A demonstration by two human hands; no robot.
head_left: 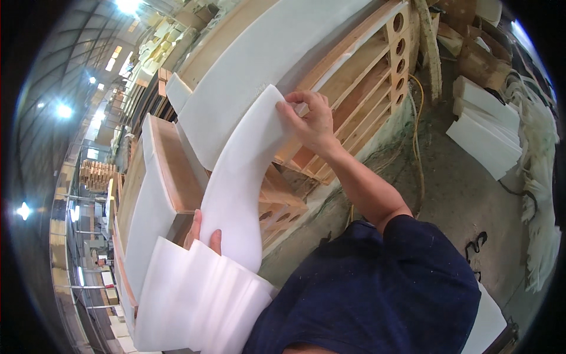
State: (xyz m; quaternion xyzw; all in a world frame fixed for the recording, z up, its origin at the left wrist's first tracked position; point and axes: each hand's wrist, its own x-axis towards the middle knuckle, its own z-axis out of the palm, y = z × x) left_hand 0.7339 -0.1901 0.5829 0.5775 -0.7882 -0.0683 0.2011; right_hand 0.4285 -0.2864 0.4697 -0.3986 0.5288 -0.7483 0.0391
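Note:
A long, thin white foam sheet curves up from a bundle of similar white foam sheets at the lower left. My right hand pinches its upper end between thumb and fingers. My left hand shows only its fingertips over the bundle's upper edge; the palm and forearm are hidden behind the sheets. Those fingers grip the bundle. Just beyond, white padding covers a long wooden frame, and the raised sheet lies across in front of its near end.
Another padded wooden frame stands at the left. Round holes pierce the frame's end panel. A yellow hose runs along the concrete floor. Stacked white sheets and stringy white scraps lie at the right.

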